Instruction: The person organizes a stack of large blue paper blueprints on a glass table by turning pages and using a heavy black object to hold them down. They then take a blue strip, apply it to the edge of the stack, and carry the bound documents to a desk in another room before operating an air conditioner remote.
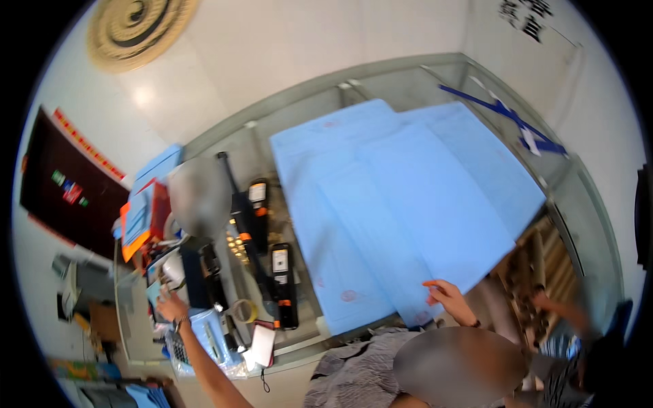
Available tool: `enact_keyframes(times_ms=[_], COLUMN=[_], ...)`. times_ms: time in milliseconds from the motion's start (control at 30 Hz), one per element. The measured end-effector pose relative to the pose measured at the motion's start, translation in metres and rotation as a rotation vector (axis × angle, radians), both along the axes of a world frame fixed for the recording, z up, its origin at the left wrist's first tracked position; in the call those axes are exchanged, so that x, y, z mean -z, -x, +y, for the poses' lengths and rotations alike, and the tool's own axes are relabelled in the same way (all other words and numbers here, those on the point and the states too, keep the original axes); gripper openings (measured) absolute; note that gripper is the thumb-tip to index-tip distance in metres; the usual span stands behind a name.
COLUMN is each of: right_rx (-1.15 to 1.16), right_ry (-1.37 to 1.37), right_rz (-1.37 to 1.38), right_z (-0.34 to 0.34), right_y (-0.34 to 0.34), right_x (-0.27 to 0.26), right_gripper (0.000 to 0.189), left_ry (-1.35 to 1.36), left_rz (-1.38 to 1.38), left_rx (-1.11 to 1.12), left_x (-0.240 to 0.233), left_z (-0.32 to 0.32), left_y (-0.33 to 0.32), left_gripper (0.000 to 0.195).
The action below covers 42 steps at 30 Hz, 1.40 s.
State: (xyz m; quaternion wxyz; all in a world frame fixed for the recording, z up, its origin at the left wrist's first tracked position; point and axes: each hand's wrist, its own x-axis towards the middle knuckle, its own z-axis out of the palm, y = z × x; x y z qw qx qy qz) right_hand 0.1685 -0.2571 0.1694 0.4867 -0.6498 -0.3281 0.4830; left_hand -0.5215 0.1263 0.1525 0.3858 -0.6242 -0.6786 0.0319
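My left hand (172, 307), with a band at its wrist, reaches to the far left of the glass-topped table (326, 352). Its fingers are at a small pale-blue item (153, 292); blur hides whether they grip it. My right hand (451, 302) is over the near edge of large light-blue sheets (387, 204), with a thin orange object (432, 283) between its fingers. The sheets overlap, have folds and bear faint reddish marks. Between my hands lie long black devices with orange parts (286, 290), a roll of tape (244, 310) and a white-faced, red-edged item (262, 344).
A calculator (178, 349) and plastic-wrapped blue packets (211, 334) lie near my left forearm. Red and orange folders (153, 209) are stacked at the left. Dark-blue strips (502, 109) lie at the far right. Another person's hand (546, 302) is by cardboard tubes (535, 260).
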Motion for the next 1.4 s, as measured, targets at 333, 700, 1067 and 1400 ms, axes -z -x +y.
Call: enact_keyframes(times_ms=[333,700,1067,1400], right_rx=[0.023,-0.136,-0.432,-0.047], right_ry=[0.105,0.054,0.012,-0.048], right_rz=[-0.528,-0.596,-0.608,-0.625], right_z=[-0.014,-0.021,-0.005,-0.058], right_y=[-0.01,0.026,0.016,-0.079], right_x=[0.013,0.024,0.028,0.029], right_gripper=[0.026,0.028,0.031,0.029], left_ry=[0.087,0.577,0.656,0.903], left_rz=[-0.888,-1.116,-1.08,-1.037], left_rx=[0.985,0.991,0.975,1.238], left_x=[-0.062,0.011,0.032,0.006], left_z=[-0.188,-0.236,-0.271,-0.274], left_y=[-0.35,-0.405,-0.423,-0.584], left_gripper=[0.045,0.057,0.063,0.066])
